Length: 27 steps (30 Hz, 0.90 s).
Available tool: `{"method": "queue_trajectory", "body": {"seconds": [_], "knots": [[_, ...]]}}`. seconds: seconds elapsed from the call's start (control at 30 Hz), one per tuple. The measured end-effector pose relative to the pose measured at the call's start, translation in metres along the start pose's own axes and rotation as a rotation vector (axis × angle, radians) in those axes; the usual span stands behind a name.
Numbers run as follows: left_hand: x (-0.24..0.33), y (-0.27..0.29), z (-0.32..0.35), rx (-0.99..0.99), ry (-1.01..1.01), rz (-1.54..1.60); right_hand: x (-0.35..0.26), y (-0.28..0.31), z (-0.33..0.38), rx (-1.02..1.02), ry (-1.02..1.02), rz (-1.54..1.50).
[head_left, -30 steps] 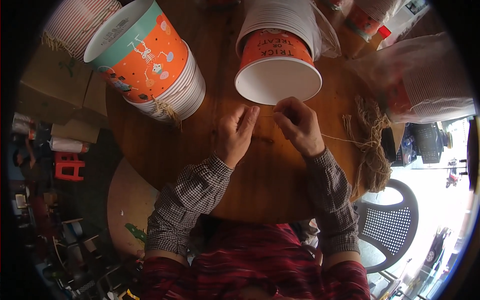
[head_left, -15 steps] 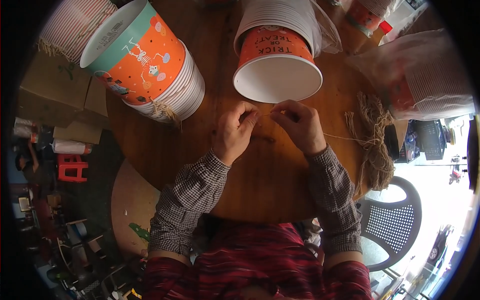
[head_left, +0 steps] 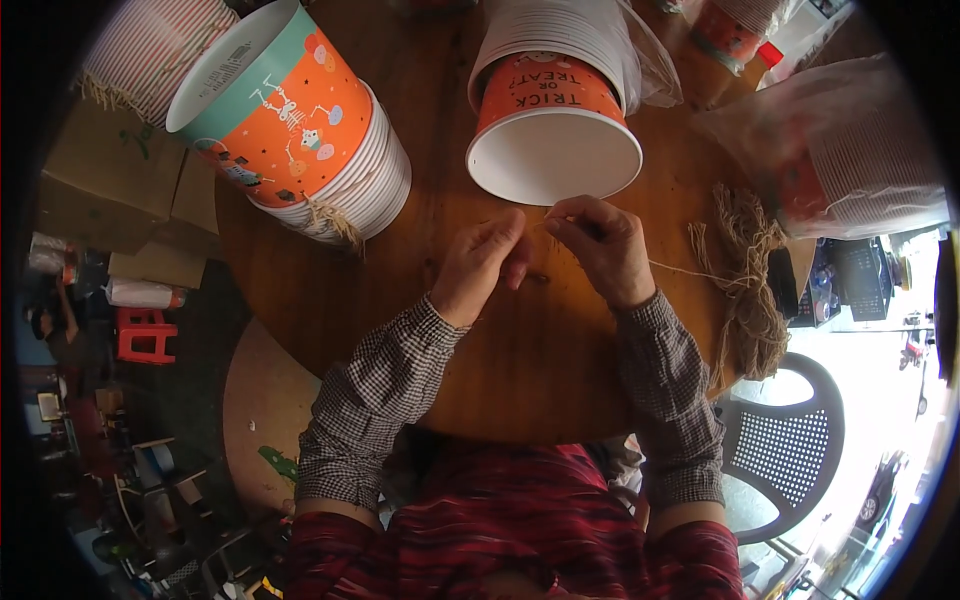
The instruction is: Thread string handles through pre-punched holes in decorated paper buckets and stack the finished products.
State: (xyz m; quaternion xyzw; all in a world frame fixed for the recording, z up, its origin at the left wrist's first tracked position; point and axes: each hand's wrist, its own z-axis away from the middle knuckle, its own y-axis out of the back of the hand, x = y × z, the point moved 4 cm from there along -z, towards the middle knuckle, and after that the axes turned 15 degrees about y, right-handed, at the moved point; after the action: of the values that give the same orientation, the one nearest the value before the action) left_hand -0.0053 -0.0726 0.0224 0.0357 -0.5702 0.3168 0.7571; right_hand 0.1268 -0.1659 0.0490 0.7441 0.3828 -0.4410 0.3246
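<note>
So the right hand (head_left: 600,240) has its grip pinched nearly closed on the string (head_left: 687,270), which trails off to the hank (head_left: 752,290) on the right of the counter (head_left: 510,390). Left hand (head_left: 480,255) is curled just beside, but I can't make out if that grip has hold of anything. Decent elbow room between the forearms, down to the rounded near edge. Up front it's tighter: bucket (head_left: 555,160) rim just past the fingers, stack (head_left: 300,120) off left, bagged buckets (head_left: 865,160) beyond the hank.
</note>
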Motion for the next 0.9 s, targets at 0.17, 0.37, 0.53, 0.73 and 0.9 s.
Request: {"method": "queue_trajectory", "body": {"seconds": [0.17,0.37,0.53,0.73,0.9], "knots": [[0.005,0.009,-0.002,0.227,-0.226,-0.271,-0.001,-0.002,0.002,-0.029,0.03,0.066],[0.01,0.008,0.002,0.386,-0.354,-0.495,-0.005,-0.001,0.0,-0.087,-0.014,0.151],[0.012,0.008,0.001,0.385,-0.38,-0.502,-0.006,-0.003,0.001,-0.118,-0.022,0.183],[0.014,0.003,0.003,0.347,-0.346,-0.464,-0.003,-0.004,0.001,-0.049,0.027,0.212],[0.014,0.008,0.001,0.336,-0.161,-0.119,0.004,0.002,0.001,0.016,-0.002,0.154]]}}
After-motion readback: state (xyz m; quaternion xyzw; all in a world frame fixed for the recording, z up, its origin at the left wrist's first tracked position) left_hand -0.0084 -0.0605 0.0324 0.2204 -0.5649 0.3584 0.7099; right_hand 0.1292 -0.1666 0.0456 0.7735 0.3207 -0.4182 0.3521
